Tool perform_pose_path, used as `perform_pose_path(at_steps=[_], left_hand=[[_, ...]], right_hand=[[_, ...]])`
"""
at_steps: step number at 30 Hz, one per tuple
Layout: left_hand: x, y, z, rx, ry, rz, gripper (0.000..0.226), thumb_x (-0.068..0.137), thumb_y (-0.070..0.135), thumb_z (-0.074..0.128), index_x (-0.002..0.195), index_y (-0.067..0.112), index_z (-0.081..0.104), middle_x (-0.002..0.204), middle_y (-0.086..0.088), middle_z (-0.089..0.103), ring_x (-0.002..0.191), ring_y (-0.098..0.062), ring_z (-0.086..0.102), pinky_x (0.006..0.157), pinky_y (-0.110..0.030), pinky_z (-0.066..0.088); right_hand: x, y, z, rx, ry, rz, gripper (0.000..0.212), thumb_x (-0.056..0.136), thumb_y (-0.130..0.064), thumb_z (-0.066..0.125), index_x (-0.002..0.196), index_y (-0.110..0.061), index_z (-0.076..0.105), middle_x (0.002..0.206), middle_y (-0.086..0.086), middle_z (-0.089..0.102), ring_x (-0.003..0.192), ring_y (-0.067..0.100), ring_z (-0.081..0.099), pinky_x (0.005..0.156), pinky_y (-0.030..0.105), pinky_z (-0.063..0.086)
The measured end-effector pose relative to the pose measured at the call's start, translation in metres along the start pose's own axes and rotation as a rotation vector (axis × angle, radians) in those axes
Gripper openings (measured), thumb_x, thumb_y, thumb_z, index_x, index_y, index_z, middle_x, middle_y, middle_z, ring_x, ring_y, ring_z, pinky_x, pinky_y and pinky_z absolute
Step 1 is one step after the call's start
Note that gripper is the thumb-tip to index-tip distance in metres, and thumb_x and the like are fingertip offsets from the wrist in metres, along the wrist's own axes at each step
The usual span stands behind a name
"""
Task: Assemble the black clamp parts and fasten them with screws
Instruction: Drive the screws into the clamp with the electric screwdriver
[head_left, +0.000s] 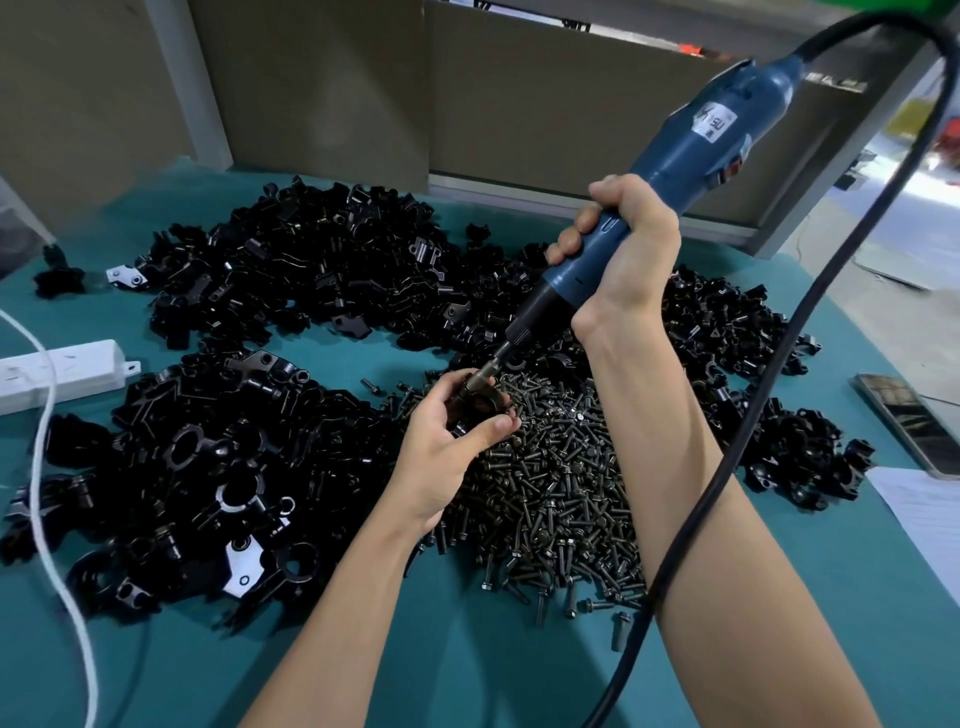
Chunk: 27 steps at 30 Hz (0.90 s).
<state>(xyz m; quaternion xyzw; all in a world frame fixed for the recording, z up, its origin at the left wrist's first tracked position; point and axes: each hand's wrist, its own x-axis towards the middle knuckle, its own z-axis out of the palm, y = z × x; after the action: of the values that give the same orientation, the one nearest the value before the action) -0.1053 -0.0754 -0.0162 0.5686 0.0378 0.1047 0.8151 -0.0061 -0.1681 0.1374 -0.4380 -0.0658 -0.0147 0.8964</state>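
My left hand (448, 442) grips a black clamp assembly (480, 408) just above the pile of dark screws (558, 483). My right hand (618, 260) holds a blue electric screwdriver (691, 156) tilted down to the left, its bit (493, 362) set into the top of the clamp. The screw under the bit is hidden by my fingers. Loose black clamp parts lie in heaps at the back (311, 260), at the left (197, 467) and at the right (753, 364).
The teal table (467, 665) carries a white power strip (57, 371) with a white cable (47, 519) at the left. A phone (909, 421) and a sheet of paper (924, 519) lie at the right edge. The screwdriver's black cord (727, 457) hangs across my right forearm.
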Motion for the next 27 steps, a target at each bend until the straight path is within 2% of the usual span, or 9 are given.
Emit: perform_pose_path(at_steps=[2,4,6,8,10,12,16,23,27], left_hand=[[0.001,-0.001,0.000,-0.027,-0.011,-0.007,0.051,0.063,0.032,0.088,0.107,0.020,0.066,0.095,0.000,0.071,0.113,-0.040,0.065,0.111,-0.053,0.042],[0.001,-0.001,-0.002,-0.077,-0.031,-0.015,0.042,0.072,0.018,0.088,0.107,0.016,0.064,0.095,0.000,0.072,0.100,-0.031,0.072,0.109,-0.052,0.046],[0.001,0.001,-0.005,-0.169,-0.024,-0.036,0.041,0.075,0.009,0.078,0.111,0.010,0.060,0.095,-0.001,0.074,0.093,-0.025,0.074,0.108,-0.051,0.047],[0.003,0.004,-0.010,-0.271,0.012,-0.042,0.041,0.074,0.005,0.070,0.113,0.007,0.057,0.097,-0.005,0.072,0.091,-0.021,0.074,0.105,-0.047,0.050],[0.003,0.006,-0.013,-0.335,0.030,-0.036,0.038,0.074,0.002,0.068,0.111,0.008,0.057,0.104,-0.011,0.066,0.093,-0.021,0.072,0.099,-0.037,0.055],[0.003,0.006,-0.013,-0.356,0.022,-0.029,0.037,0.074,0.002,0.069,0.109,0.009,0.057,0.104,-0.010,0.065,0.096,-0.023,0.071,0.094,-0.030,0.056],[0.001,0.006,-0.010,-0.302,-0.026,-0.007,0.038,0.074,0.003,0.070,0.109,0.012,0.057,0.095,0.001,0.074,0.099,-0.023,0.070,0.097,-0.032,0.055],[0.000,0.006,-0.010,-0.261,-0.021,-0.002,0.039,0.074,0.009,0.076,0.108,0.016,0.059,0.095,0.005,0.073,0.101,-0.024,0.068,0.105,-0.040,0.051],[0.000,0.007,-0.008,-0.251,-0.019,-0.003,0.039,0.075,0.008,0.075,0.110,0.015,0.059,0.093,0.005,0.072,0.099,-0.022,0.069,0.102,-0.038,0.052]], right_hand=[[-0.002,-0.002,0.001,0.010,-0.073,0.010,0.010,0.078,-0.001,0.055,0.080,-0.010,0.050,0.057,0.004,0.043,0.042,0.017,0.039,0.046,0.026,0.037],[-0.004,-0.006,0.001,0.073,-0.205,0.064,0.012,0.074,-0.005,0.053,0.084,-0.012,0.051,0.054,0.001,0.043,0.041,0.015,0.039,0.046,0.024,0.036],[-0.005,-0.015,0.000,0.161,-0.328,0.107,0.015,0.072,-0.008,0.049,0.086,-0.012,0.052,0.050,-0.002,0.043,0.040,0.013,0.038,0.045,0.021,0.034],[-0.001,-0.025,-0.001,0.201,-0.371,0.091,0.015,0.074,-0.010,0.047,0.087,-0.012,0.052,0.049,-0.003,0.043,0.039,0.012,0.038,0.044,0.020,0.034],[0.002,-0.033,-0.002,0.187,-0.342,0.055,0.012,0.075,-0.011,0.048,0.086,-0.013,0.053,0.050,-0.003,0.044,0.039,0.012,0.039,0.044,0.021,0.035],[0.002,-0.034,-0.005,0.168,-0.299,0.025,0.010,0.076,-0.010,0.050,0.084,-0.014,0.052,0.051,-0.003,0.045,0.040,0.012,0.040,0.044,0.021,0.035],[-0.001,-0.027,-0.012,0.179,-0.218,0.012,0.011,0.074,-0.008,0.052,0.083,-0.014,0.051,0.052,-0.002,0.044,0.041,0.012,0.039,0.045,0.021,0.035],[-0.003,-0.018,-0.016,0.162,-0.177,0.027,0.011,0.074,-0.008,0.054,0.083,-0.015,0.052,0.053,-0.002,0.044,0.041,0.012,0.040,0.045,0.021,0.036],[-0.001,-0.019,-0.017,0.131,-0.179,0.012,0.012,0.074,-0.007,0.054,0.083,-0.015,0.051,0.054,-0.002,0.044,0.041,0.012,0.039,0.046,0.022,0.036]])
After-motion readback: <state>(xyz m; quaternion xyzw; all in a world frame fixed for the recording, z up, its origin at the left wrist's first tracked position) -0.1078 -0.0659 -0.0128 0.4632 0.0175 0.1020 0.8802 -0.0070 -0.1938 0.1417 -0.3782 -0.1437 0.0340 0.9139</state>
